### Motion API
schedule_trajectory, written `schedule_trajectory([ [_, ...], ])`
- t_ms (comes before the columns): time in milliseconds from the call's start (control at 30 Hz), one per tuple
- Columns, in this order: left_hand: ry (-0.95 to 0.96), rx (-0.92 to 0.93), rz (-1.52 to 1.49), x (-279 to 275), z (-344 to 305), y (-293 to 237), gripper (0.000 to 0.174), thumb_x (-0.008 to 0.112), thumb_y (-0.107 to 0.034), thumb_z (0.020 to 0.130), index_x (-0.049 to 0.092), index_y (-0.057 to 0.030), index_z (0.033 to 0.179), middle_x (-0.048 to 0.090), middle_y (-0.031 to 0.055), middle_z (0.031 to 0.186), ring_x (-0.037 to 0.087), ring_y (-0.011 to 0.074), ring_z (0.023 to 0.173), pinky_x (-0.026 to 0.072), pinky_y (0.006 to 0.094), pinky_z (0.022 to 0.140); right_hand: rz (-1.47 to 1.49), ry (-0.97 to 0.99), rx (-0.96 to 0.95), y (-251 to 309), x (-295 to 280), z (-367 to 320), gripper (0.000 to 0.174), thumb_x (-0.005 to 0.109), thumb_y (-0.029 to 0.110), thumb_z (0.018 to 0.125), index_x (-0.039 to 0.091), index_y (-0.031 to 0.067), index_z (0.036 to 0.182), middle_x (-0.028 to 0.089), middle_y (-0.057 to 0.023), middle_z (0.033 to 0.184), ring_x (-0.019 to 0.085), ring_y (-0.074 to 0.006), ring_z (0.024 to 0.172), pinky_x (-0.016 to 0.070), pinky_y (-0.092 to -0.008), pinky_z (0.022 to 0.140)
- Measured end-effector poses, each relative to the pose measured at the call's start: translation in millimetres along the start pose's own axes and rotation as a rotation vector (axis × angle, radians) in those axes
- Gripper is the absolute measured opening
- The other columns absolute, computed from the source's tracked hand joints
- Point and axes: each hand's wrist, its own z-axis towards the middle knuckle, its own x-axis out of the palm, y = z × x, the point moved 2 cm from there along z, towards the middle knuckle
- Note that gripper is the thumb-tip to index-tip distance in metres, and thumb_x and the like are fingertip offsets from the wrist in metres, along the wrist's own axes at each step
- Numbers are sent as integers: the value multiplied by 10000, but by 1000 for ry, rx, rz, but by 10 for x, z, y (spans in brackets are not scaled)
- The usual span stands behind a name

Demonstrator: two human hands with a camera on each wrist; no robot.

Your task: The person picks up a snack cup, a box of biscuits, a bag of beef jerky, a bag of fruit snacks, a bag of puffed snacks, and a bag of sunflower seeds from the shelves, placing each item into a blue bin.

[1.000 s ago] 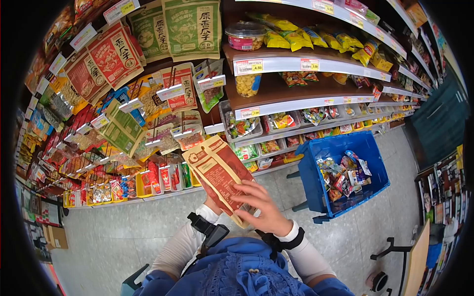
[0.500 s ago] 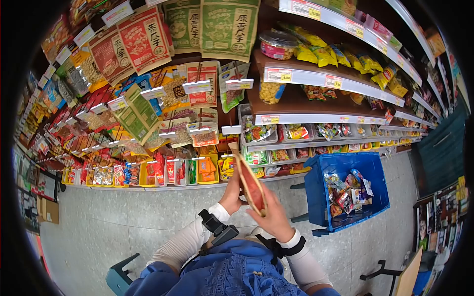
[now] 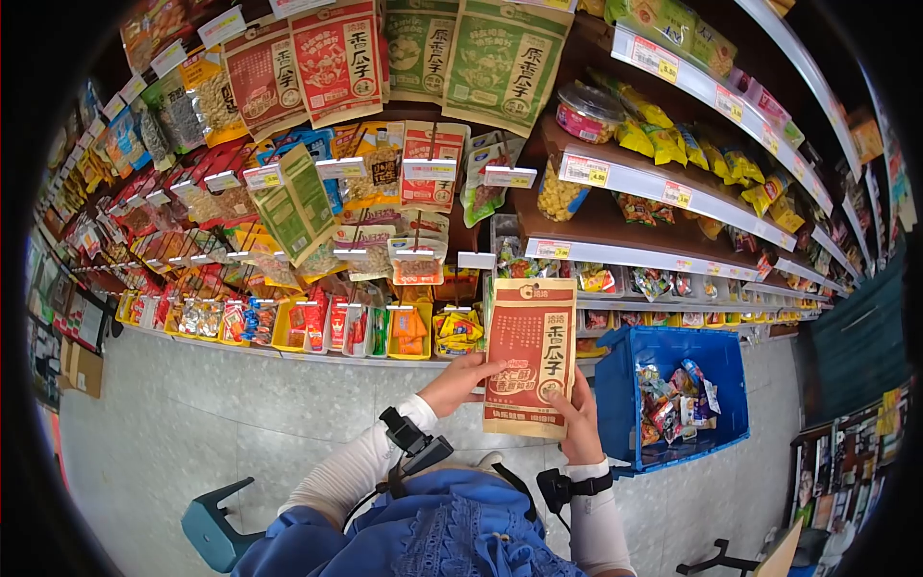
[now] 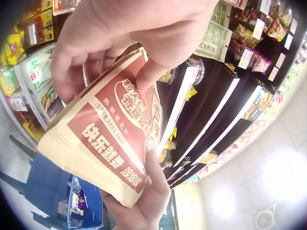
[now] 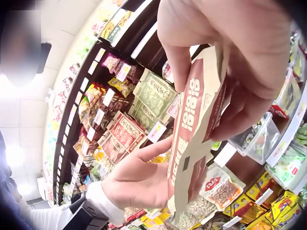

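Observation:
A red and tan paper bag of sunflower seeds [image 3: 524, 332] is held upright in front of the body, its printed front facing the head camera. My left hand [image 3: 459, 383] grips its left edge, thumb on the front and the other fingers behind. At the lower right edge, my right hand [image 3: 581, 423] pinches the bag with the thumb on the front. The left wrist view shows the left thumb pressed on the red label [image 4: 108, 129]. In the right wrist view the bag's narrow bottom [image 5: 189, 143] faces the camera.
Ahead stand shelves with hanging snack packets; similar red bags [image 3: 336, 62] and green bags [image 3: 505, 62] are at the top. A folded green bag [image 3: 293, 207] hangs lower left. A blue crate [image 3: 625, 385] with packets stands at right, a teal stool [image 3: 219, 524] at lower left.
The seed bag has been turned from its back, through edge-on, to its front. My right hand has moved from lying across it to its right edge. The head view has shifted left.

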Motion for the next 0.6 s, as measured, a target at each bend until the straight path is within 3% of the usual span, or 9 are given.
schedule_trajectory([
  [167,77,49,-11,-48,-43,-58,390,621,-249,837,472,-102,1166,577,-4,1046,556,104,944,475,302,761,135,-7,61,-42,10,-13,509,555,29,829,351,-2,1294,520,-106,1177,530,-156,1028,442,-276,863],
  [400,72,103,-12,-191,-73,-74,403,660,-261,804,473,-96,1120,607,12,929,586,103,845,477,291,713,113,-46,102,-100,134,-29,414,566,69,839,425,-15,1220,564,-93,1106,570,-145,947,464,-264,815],
  [433,75,79,14,-223,-97,-91,359,626,-245,836,484,-110,1136,594,-20,988,564,82,894,475,280,732,104,-54,107,-117,163,-33,403,566,72,841,434,-15,1211,567,-92,1100,570,-141,944,464,-259,810],
  [600,88,91,5,-408,-174,-141,339,634,-251,829,492,-107,1101,593,-12,964,566,90,874,477,282,718,88,-61,109,-182,352,-38,364,572,87,846,463,-15,1178,577,-84,1077,572,-130,927,464,-249,796],
])
